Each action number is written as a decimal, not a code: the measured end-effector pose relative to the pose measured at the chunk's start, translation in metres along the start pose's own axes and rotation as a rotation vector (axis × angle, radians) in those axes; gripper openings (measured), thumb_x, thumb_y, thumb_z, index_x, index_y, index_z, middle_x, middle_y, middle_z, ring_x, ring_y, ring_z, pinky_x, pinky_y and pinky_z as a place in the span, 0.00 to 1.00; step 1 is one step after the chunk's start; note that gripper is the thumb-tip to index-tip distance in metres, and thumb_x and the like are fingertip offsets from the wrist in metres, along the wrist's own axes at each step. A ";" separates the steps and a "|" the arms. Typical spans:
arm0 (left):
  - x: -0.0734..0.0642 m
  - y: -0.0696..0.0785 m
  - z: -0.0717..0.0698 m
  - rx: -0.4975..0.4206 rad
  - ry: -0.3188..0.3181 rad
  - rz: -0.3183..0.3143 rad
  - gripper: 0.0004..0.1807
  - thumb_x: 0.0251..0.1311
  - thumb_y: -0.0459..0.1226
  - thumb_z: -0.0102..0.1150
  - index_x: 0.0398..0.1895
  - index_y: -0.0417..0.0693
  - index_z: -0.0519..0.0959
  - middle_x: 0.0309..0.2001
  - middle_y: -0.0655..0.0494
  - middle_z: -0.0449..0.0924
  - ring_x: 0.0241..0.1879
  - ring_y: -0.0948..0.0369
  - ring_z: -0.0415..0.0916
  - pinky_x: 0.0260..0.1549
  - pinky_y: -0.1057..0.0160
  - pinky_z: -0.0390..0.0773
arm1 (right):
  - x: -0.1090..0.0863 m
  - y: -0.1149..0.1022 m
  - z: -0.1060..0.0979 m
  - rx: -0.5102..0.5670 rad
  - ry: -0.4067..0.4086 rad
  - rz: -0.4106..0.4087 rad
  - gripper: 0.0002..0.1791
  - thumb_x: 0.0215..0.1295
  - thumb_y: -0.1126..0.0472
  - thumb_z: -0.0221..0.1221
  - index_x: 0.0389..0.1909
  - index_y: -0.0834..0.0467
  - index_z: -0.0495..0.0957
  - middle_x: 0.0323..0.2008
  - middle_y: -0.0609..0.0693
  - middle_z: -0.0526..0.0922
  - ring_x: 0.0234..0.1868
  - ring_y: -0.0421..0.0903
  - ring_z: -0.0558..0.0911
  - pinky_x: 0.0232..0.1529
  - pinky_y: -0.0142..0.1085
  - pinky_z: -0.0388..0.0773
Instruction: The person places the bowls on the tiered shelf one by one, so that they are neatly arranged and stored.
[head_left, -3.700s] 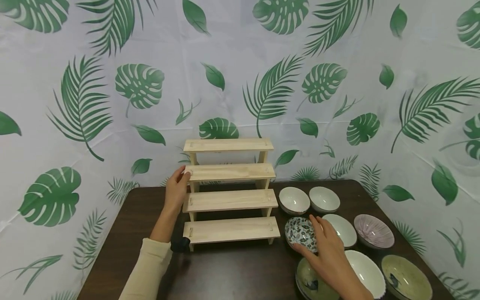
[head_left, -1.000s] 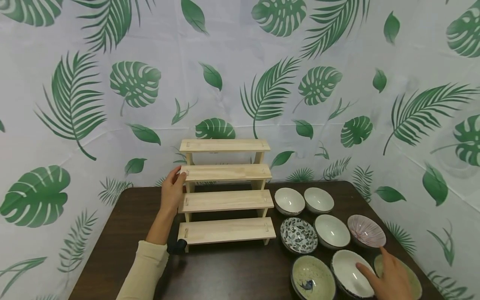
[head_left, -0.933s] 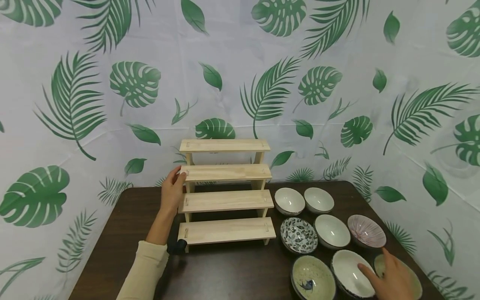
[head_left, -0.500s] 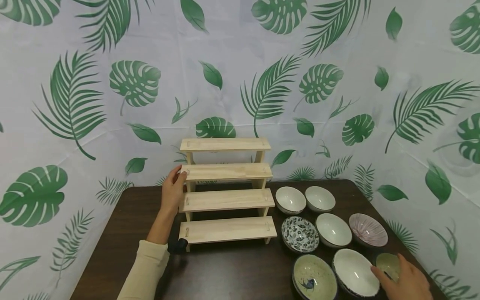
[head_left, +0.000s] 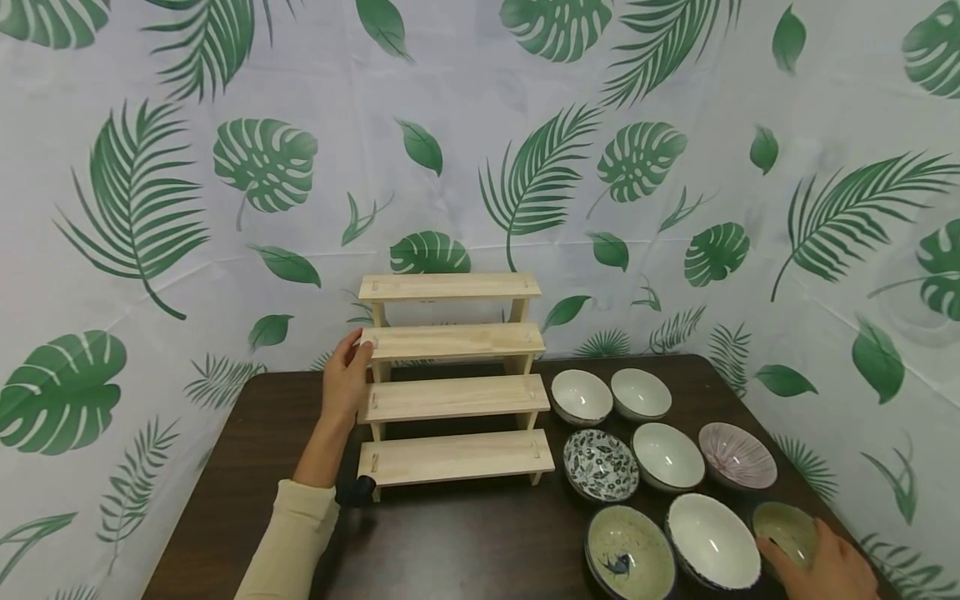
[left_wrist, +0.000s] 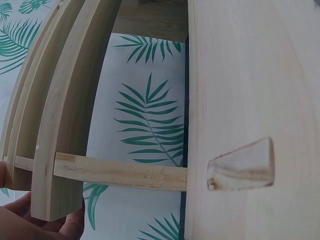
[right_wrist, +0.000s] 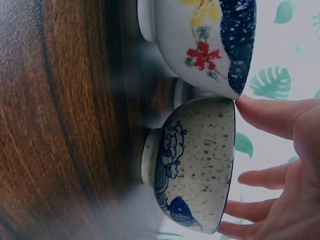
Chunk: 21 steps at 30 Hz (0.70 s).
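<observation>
My left hand (head_left: 345, 383) grips the left end of the second step from the top of a four-step wooden display stand (head_left: 457, 342). In the left wrist view, its fingers (left_wrist: 72, 225) curl round a board's end. My right hand (head_left: 828, 567) is at a green bowl (head_left: 783, 529) at the lower right. The right wrist view shows this bowl (right_wrist: 200, 155) upright, speckled outside with a blue fish drawing. Thumb and fairly straight fingers lie at its rim. Beside it stands a white bowl (head_left: 712, 540), with red and yellow flowers outside.
Left of the white bowl, green bowls (head_left: 628, 550) look stacked. Behind stand a black-and-white patterned bowl (head_left: 600, 465), a pale bowl (head_left: 667, 455), a pinkish bowl (head_left: 738, 455) and two white bowls (head_left: 581, 396). All share the dark wooden table (head_left: 450, 542); a leaf-print cloth (head_left: 465, 167) hangs behind.
From over the patterned bowl, my right hand has moved right and nearer to me, past the white bowl, to the right-hand green bowl. My left hand keeps its place on the stand.
</observation>
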<state>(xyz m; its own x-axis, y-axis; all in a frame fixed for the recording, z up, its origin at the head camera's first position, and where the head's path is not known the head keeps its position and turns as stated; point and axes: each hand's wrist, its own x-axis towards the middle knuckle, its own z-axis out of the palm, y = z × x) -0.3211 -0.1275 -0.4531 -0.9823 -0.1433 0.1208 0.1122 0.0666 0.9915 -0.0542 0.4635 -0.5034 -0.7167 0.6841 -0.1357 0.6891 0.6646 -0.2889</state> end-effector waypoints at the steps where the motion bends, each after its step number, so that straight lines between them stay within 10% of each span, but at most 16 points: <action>1: 0.000 0.000 0.000 -0.002 0.000 0.001 0.31 0.79 0.48 0.48 0.80 0.51 0.62 0.69 0.41 0.73 0.66 0.51 0.70 0.65 0.47 0.72 | 0.001 0.001 0.001 -0.002 -0.005 0.007 0.53 0.65 0.39 0.61 0.69 0.77 0.51 0.62 0.83 0.58 0.65 0.81 0.59 0.66 0.74 0.59; 8: 0.001 -0.002 0.000 0.002 0.021 0.010 0.30 0.79 0.47 0.48 0.80 0.49 0.63 0.69 0.40 0.73 0.65 0.51 0.72 0.65 0.43 0.73 | 0.005 0.004 0.001 -0.021 0.009 -0.017 0.54 0.64 0.36 0.60 0.66 0.81 0.53 0.59 0.85 0.62 0.62 0.81 0.65 0.66 0.71 0.64; 13: 0.001 -0.004 -0.001 0.005 0.013 0.008 0.31 0.79 0.48 0.48 0.80 0.49 0.62 0.68 0.42 0.74 0.63 0.52 0.73 0.55 0.63 0.79 | 0.008 0.008 0.003 -0.035 0.007 -0.021 0.56 0.64 0.35 0.61 0.65 0.81 0.54 0.58 0.86 0.61 0.61 0.81 0.66 0.64 0.70 0.67; 21: 0.000 -0.001 0.000 -0.011 0.010 0.015 0.31 0.79 0.48 0.49 0.80 0.49 0.63 0.68 0.41 0.74 0.65 0.49 0.72 0.65 0.44 0.74 | 0.020 0.019 0.003 0.003 -0.068 -0.068 0.60 0.61 0.35 0.63 0.71 0.79 0.47 0.62 0.87 0.54 0.65 0.82 0.59 0.68 0.73 0.61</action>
<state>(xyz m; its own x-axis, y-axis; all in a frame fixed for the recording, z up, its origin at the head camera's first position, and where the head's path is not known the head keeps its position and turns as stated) -0.3212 -0.1274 -0.4540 -0.9790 -0.1519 0.1361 0.1286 0.0579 0.9900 -0.0562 0.4890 -0.5148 -0.7675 0.6155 -0.1794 0.6383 0.7077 -0.3028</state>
